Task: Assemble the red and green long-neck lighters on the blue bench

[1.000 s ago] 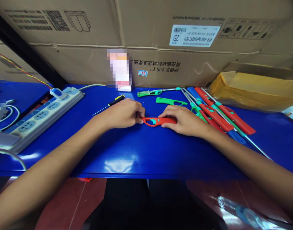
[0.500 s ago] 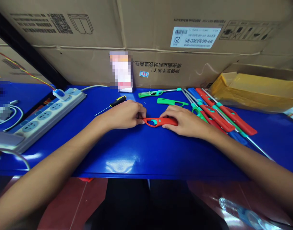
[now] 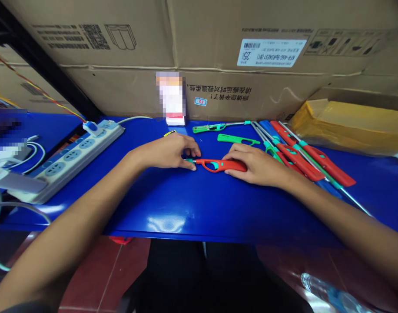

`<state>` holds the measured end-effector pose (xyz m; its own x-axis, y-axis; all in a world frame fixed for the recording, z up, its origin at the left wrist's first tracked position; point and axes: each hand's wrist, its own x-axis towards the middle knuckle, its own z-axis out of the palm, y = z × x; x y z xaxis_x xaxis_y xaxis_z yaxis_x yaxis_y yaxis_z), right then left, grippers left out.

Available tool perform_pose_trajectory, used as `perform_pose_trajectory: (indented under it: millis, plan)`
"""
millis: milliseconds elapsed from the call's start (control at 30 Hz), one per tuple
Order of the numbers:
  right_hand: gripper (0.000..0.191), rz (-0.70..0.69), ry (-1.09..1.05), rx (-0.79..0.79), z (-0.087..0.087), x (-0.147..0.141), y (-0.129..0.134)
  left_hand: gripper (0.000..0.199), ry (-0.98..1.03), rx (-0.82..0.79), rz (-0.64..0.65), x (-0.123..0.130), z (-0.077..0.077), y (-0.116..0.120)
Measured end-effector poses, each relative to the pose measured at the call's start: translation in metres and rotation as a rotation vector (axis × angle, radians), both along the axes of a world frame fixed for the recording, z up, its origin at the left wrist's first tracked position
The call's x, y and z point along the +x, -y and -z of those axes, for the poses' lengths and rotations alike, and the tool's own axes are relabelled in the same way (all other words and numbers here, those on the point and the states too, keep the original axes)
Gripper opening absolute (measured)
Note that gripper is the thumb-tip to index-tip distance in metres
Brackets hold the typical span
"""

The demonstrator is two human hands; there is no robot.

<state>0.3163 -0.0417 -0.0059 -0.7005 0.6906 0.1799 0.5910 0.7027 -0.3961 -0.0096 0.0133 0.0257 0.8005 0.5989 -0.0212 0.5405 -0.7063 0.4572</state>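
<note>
My right hand (image 3: 256, 164) is wrapped round the handle of a red long-nosed lighter (image 3: 230, 165), which has a teal trigger and points left. My left hand (image 3: 173, 152) is at the lighter's front end, its thumb and fingers parted. A teal collar (image 3: 190, 161) shows beside the left thumb, on a short bit of metal rod; the rest of the rod is hidden by the hand. Behind the hands lie a green handle half (image 3: 238, 139) and an opened green lighter (image 3: 209, 128) with its inner parts showing.
Several red, green and blue lighters (image 3: 303, 161) lie piled at the right, before a yellow-taped carton (image 3: 352, 121). A phone (image 3: 175, 121) leans on the cardboard behind. A screwdriver (image 3: 169, 133) is mostly hidden behind my left hand. At left is a power strip (image 3: 71, 156).
My left hand's fingers have parted and shifted left along the lighter, uncovering the teal collar and some rod. My right hand keeps its hold. The view has shifted slightly.
</note>
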Motion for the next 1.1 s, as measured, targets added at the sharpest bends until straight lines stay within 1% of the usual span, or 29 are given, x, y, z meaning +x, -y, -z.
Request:
perform_pose_trajectory:
  millis: [100,167,333,567,633,767,833,967,1100]
  plan:
    - [0.024,-0.006,-0.01,-0.007,0.0,0.001,-0.001,0.035,-0.018,-0.016,0.017,-0.006,-0.003,-0.003]
    - [0.024,-0.009,-0.018,-0.007,0.0,0.001,-0.002,0.032,0.007,-0.002,0.02,-0.004,-0.003,-0.001]
    - [0.021,-0.02,-0.027,0.013,0.003,0.002,-0.003,0.022,0.055,0.034,0.068,0.008,0.001,0.005]
    - [0.02,0.001,-0.006,0.043,0.001,0.0,-0.001,0.018,0.091,0.041,0.064,0.009,0.007,0.004]
    - [0.021,0.012,-0.017,0.038,-0.001,0.0,0.001,0.019,0.102,0.013,0.066,0.01,0.008,0.005]
    - [0.024,0.014,-0.047,0.04,0.0,-0.002,0.003,0.028,0.115,-0.112,0.053,0.014,0.009,0.006]
    - [0.025,0.019,-0.048,0.059,0.001,-0.002,0.004,0.031,0.12,-0.126,0.043,0.015,0.01,0.006]
    - [0.025,0.041,-0.056,0.072,0.002,-0.003,0.004,0.029,0.125,-0.143,0.019,0.019,0.011,0.007]
    - [0.022,0.074,-0.08,0.035,0.001,-0.004,0.004,0.027,0.151,-0.216,-0.064,0.023,0.012,0.01]
